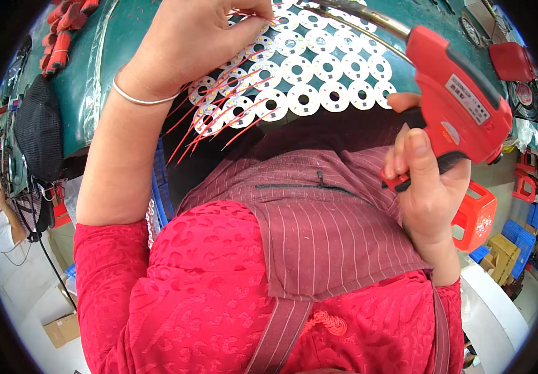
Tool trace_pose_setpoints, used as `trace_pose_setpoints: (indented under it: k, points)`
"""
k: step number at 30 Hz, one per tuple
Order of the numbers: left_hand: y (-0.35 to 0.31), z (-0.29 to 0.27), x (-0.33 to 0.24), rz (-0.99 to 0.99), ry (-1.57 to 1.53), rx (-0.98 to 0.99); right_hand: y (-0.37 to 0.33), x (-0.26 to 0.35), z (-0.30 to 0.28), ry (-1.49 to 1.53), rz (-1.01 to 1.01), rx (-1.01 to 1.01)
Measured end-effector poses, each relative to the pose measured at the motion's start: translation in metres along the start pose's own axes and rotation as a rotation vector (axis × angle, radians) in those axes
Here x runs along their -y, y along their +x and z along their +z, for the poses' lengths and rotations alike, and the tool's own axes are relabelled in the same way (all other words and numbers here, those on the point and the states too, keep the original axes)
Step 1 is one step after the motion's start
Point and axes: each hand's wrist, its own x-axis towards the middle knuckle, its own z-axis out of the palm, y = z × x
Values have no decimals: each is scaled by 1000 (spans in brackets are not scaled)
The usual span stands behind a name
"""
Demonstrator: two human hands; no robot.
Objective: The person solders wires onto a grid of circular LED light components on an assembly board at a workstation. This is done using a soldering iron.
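My right hand (428,187) is wrapped round the grip of a red and black soldering gun (430,59). Its metal nozzle (375,22) reaches left over rows of round white LED boards (303,111), most with a hole in the middle. At the top edge, my left hand (188,47) is closed in a pinch on a thin red wire (273,19) above the far boards; its fingertips are partly cut off by the frame. More red wires (219,128) trail from the left-hand boards over the near table edge.
Bundles of red wire (60,50) lie on the green tabletop (79,93) at the far left. A black mesh bag (39,121) hangs at the left edge. On the right stand a red plastic stool (478,215) and blue crates (518,240). Another person (7,227) sits far left.
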Motion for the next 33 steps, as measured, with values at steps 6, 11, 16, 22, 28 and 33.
trace_pose_setpoints:
  k: [6,11,16,22,28,33]
  points:
    - [0,0,-3,26,-25,-87,-4,2,-3,98,-16,-71]
    - [1,0,-4,39,-24,-55,-12,5,-4,-18,-2,-14]
    - [2,3,-4,84,-48,-38,-14,1,-2,39,27,-53]
    - [2,4,-5,97,-52,-28,-12,0,0,92,37,-63]
    - [2,6,-5,117,-69,-47,-14,-5,-4,47,42,-15]
    - [2,5,-6,131,-31,-10,-12,-6,-2,52,39,-12]
